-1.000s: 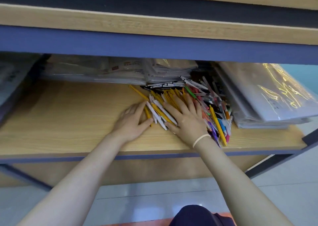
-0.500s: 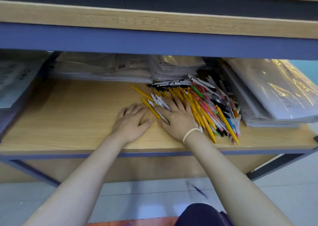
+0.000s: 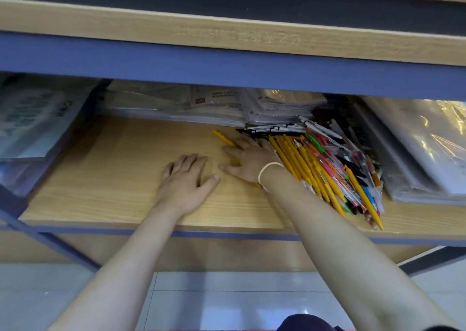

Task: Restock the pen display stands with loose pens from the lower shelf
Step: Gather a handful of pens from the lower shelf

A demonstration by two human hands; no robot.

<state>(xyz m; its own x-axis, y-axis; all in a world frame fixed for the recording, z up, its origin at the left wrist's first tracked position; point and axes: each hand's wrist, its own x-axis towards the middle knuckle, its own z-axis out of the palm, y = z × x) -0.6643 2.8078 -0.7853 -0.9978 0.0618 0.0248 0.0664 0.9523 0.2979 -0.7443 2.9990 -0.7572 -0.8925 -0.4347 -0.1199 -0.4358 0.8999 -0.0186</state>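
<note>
Plastic-wrapped paper packs (image 3: pixel 216 106), tiled floor (image 3: pixel 227 303)

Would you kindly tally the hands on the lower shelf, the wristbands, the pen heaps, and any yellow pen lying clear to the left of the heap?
Hands: 2 (left hand, right hand)
Wristband: 1
Pen heap: 1
Stray yellow pen: 1
Total: 5

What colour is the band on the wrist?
The wristband on the right hand is pale cream, seen in the head view.
</note>
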